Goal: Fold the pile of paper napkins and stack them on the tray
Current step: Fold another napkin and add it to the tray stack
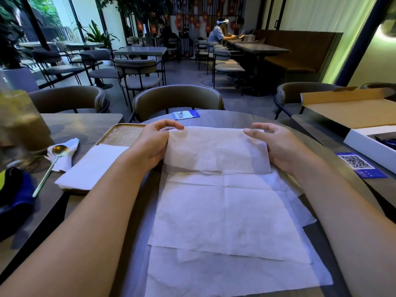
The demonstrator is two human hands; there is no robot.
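A folded white napkin (pixel 216 152) is held up between both hands just above the table. My left hand (pixel 153 144) pinches its left edge, thumb and forefinger at the top corner. My right hand (pixel 276 144) holds its right edge, thumb on top and fingers spread behind. Below it lies the pile of unfolded napkins (pixel 227 224), flat and overlapping, reaching the near table edge. To the left sits the wooden tray (pixel 122 132) with a stack of folded napkins (pixel 92 166) on its near part.
A gold spoon (pixel 51 166) rests on a crumpled napkin left of the tray, beside a tall drink glass (pixel 19 129). Blue QR cards (pixel 186 115) (pixel 360 165) lie on the tables. An open cardboard box (pixel 351 112) and white box (pixel 372 144) stand at right. Chairs surround the table.
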